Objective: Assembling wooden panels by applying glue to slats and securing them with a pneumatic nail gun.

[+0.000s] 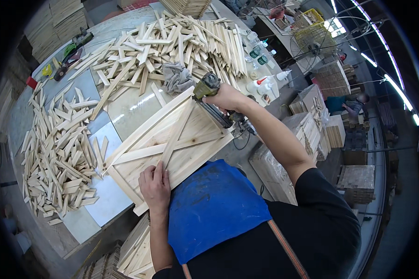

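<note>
Wooden panel (172,139) getting nailed on the table (125,109)
Right hand (226,97) clamped round the nail gun (214,100) at the far corner, left hand (156,186) flat, fingers together, on the near edge.

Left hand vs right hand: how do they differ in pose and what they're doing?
The left hand lies flat, palm down, on the near edge of the wooden panel, fingers on a diagonal strip; the right hand is wrapped around the nail gun. The left hand sits close to the blue apron; the right hand is out at the panel's far corner, arm extended. Both are bare and over the same panel.
</note>
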Motion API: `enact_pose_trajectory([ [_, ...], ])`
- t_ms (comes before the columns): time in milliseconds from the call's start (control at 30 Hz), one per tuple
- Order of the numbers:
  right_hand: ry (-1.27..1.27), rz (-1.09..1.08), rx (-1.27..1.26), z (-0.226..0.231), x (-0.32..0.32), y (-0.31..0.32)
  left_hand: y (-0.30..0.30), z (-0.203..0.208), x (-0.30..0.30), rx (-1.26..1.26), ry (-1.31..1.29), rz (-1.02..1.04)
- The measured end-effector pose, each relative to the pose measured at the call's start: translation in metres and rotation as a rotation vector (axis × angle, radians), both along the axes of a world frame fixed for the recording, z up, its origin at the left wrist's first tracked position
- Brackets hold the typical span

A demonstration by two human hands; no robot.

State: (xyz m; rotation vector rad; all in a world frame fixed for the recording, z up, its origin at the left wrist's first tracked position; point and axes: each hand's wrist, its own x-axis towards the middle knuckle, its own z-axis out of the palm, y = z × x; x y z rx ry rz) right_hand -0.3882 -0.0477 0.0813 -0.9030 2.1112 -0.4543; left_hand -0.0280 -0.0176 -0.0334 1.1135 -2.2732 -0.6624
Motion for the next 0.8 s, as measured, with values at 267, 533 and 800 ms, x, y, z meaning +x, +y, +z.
enact_pose_trajectory([
  [267,0.007,-0.157,-0.142,0.027,0.010,0.077,-0.026,0.023,-0.044,-0.126,-0.029,-0.109],
  [533,0.074,-0.335,-0.060,0.044,0.029,0.176,-0.067,0.023,-0.086,0.025,-0.289,-0.386],
  [800,-0.010,-0.481,-0.140,-0.022,-0.021,0.235,-0.062,0.039,-0.081,-0.092,-0.227,-0.395],
])
